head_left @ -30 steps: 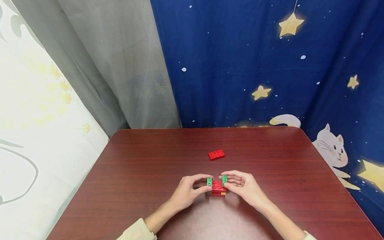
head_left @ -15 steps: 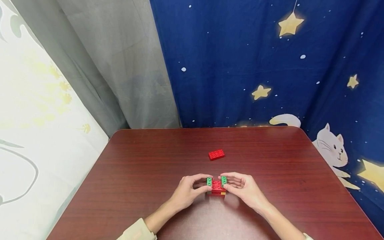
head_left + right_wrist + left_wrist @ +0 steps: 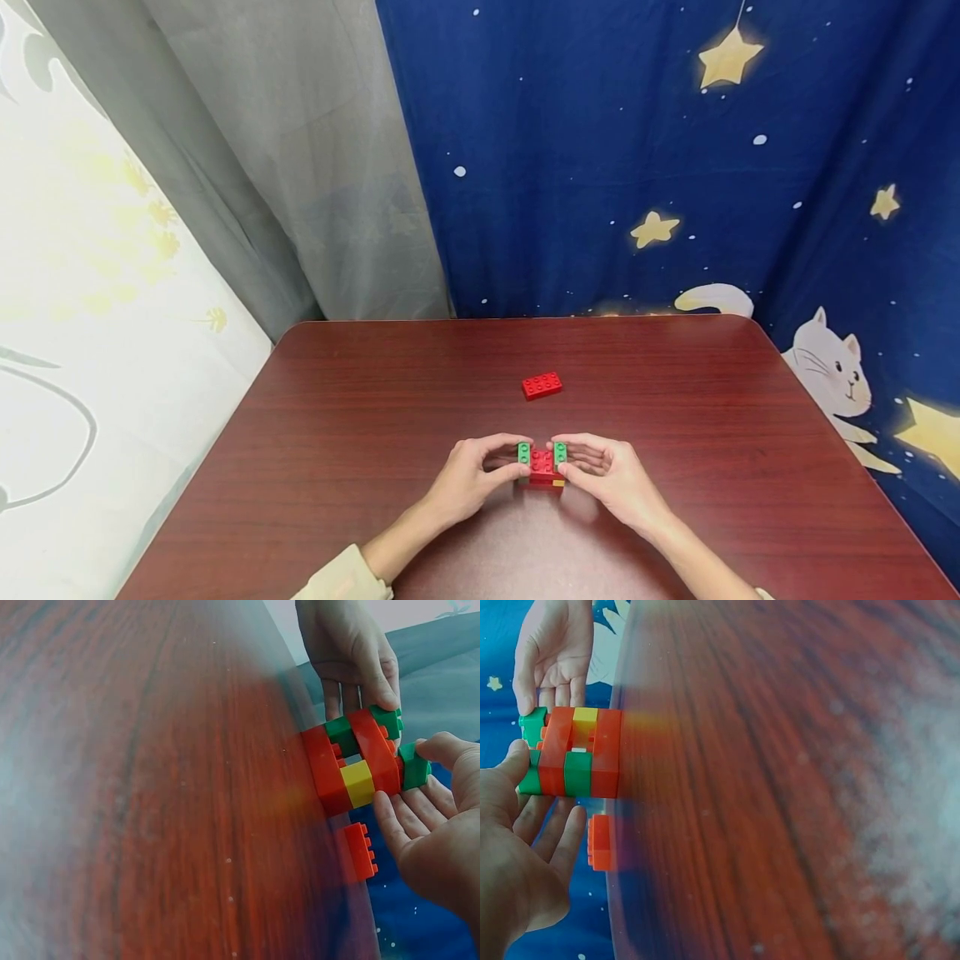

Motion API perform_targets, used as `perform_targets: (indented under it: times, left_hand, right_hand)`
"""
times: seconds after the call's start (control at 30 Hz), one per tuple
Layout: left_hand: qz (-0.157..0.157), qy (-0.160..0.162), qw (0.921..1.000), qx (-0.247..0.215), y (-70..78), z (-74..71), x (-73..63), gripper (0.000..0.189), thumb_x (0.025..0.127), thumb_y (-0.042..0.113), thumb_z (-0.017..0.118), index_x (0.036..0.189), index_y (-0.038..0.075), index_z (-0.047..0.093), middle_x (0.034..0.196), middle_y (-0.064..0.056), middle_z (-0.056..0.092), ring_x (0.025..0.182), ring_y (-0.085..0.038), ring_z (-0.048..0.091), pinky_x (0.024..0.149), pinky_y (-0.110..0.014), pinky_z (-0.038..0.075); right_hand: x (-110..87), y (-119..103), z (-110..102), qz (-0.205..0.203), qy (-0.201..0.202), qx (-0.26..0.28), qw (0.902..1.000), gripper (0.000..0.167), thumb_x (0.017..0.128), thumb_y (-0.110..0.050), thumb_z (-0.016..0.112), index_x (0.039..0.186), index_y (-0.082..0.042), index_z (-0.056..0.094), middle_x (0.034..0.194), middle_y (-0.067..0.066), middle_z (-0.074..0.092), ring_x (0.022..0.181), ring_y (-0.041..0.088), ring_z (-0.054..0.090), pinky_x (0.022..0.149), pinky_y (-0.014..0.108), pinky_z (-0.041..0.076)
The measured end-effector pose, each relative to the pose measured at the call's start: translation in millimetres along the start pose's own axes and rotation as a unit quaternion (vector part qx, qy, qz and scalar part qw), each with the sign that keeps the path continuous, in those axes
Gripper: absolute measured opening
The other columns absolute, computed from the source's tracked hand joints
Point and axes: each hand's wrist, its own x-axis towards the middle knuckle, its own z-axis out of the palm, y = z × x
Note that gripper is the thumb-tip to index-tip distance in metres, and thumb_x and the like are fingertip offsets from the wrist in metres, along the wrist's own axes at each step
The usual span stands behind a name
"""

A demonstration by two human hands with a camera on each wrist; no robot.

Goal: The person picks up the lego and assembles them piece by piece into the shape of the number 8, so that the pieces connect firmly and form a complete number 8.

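Observation:
A small stack of toy building bricks stands on the table. A red brick (image 3: pixel 326 772) forms its base, with a yellow brick (image 3: pixel 358 784) and a green brick (image 3: pixel 577 773) side by side above it. Over those lies an upper red brick (image 3: pixel 542 463). On its left end sits a green brick (image 3: pixel 523 453), pinched between thumb and fingers of my left hand (image 3: pixel 472 479). My right hand (image 3: pixel 611 471) pinches another green brick (image 3: pixel 560 452) over the right end; in the right wrist view a narrow gap with a red stud shows beneath it.
A loose red brick (image 3: pixel 542 386) lies studs up on the brown table (image 3: pixel 375 375), beyond the stack. A grey curtain (image 3: pixel 300 167) and a blue starry curtain (image 3: pixel 562 167) hang behind the table's far edge.
The right green brick has turned from slightly askew to line up with the stack, moving a little toward the person. The right hand shifted slightly with it; the left hand stayed in place.

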Motion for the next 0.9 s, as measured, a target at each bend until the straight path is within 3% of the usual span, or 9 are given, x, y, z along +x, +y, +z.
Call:
perform_targets:
  times: [0.9]
  left_hand:
    - [-0.006,0.0,0.9999,0.013,0.6,-1.3,0.1,0.036,0.094,0.022,0.083,0.129,0.015,0.076,0.117,0.003,0.078,0.096,-0.013,0.077,0.078,-0.023,0.059]
  right_hand:
    - [-2.6,7.5,0.3,-0.042,0.0,-0.007,0.9991,0.033,0.097,-0.007,0.078,0.129,-0.002,0.073,0.12,0.016,0.076,0.112,0.025,0.074,0.094,0.025,0.058]
